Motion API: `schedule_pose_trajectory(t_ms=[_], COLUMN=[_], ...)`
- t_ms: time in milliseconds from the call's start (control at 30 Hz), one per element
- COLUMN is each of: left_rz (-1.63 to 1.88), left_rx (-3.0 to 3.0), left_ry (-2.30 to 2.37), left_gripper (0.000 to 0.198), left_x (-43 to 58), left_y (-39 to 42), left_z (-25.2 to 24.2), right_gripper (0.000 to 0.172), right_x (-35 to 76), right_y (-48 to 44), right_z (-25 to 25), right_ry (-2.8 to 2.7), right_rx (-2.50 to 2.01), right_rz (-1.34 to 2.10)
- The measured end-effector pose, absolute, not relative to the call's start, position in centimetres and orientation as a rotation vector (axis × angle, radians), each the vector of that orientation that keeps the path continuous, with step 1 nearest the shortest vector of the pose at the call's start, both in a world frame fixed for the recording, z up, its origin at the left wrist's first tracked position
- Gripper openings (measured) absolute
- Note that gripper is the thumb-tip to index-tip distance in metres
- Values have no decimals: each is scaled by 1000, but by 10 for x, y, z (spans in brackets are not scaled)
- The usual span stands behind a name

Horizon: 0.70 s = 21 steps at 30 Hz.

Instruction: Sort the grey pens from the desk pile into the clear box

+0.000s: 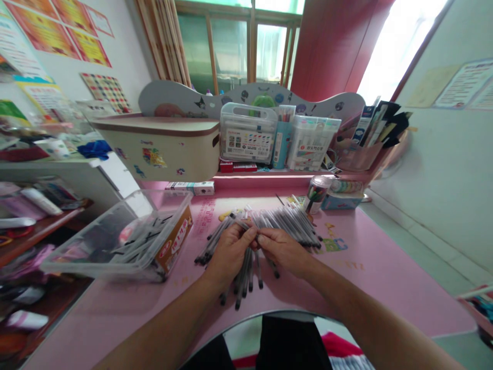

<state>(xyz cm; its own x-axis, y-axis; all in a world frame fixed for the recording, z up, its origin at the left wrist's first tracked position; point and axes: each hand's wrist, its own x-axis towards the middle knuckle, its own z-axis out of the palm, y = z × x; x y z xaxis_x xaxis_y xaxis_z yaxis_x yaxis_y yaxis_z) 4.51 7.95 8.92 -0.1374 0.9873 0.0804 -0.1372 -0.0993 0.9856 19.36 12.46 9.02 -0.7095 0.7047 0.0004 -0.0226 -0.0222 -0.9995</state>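
Observation:
Over the middle of the pink desk, my left hand [231, 249] and my right hand [283, 247] meet with fingertips pinched together. Between them is a slim clear pen [242, 224], mostly covered by the fingers. Under and right of my right hand lies a wide row of clear pens [290, 223] with black ends. A smaller bunch of pens [215, 239] rests left of my left hand. Several more pens [244, 280] fan out below the hands, toward the desk's front edge.
At the left stands a clear plastic bin [103, 267] with pens and wrappers inside. A lidded cream box [165, 149], a marker case [248, 133] and a pen holder [358, 154] line the back shelf. A jar of pens [316, 192] stands behind the row.

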Motion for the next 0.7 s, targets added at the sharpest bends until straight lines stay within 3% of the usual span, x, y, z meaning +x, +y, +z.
schedule_pose_trajectory(t_ms=[233, 500, 600, 700], left_rz=[1359, 1295, 1324, 1387], left_rx=[1211, 1217, 1165, 1104], left_ry=[1073, 1070, 1096, 1168], left_gripper=[20, 22, 22, 23], left_x=[38, 33, 36, 40], left_y=[79, 80, 81, 82], left_z=[92, 94, 96, 96], right_gripper=[39, 32, 32, 27], right_x=[199, 202, 200, 195], right_y=[122, 128, 128, 124], right_z=[101, 94, 95, 97], right_ry=[-1477, -1413, -1601, -1983], right_rx=[-701, -616, -663, -728], right_rz=[2266, 2479, 2295, 1619])
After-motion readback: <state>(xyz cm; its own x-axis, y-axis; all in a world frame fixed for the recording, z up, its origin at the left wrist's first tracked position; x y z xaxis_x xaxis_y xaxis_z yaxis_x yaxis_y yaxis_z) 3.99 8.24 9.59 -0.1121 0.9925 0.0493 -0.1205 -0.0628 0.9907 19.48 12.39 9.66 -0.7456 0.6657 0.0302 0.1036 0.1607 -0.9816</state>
